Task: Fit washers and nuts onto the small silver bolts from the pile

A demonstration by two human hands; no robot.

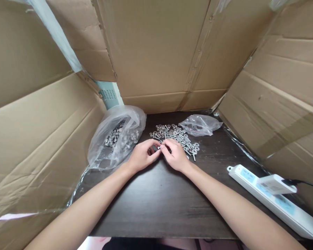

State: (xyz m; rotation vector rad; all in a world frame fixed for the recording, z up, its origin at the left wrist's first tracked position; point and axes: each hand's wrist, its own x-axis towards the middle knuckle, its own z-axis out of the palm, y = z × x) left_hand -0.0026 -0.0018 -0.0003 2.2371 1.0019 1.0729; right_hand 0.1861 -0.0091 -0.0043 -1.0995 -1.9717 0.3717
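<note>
Cardboard walls (36,114) close in the dark tabletop (156,201) on three sides. At the left lies a large plastic bag (116,137) of bolts, touching the left hand (141,156). Both hands meet at the middle; the right hand (176,155) and left fingers (153,152) pinch a small metal piece (159,148), too small to identify. Just behind lies a loose pile of washers and screws (176,135), then a smaller bag (199,125). A white power strip (273,198) lies at the far right.
</note>
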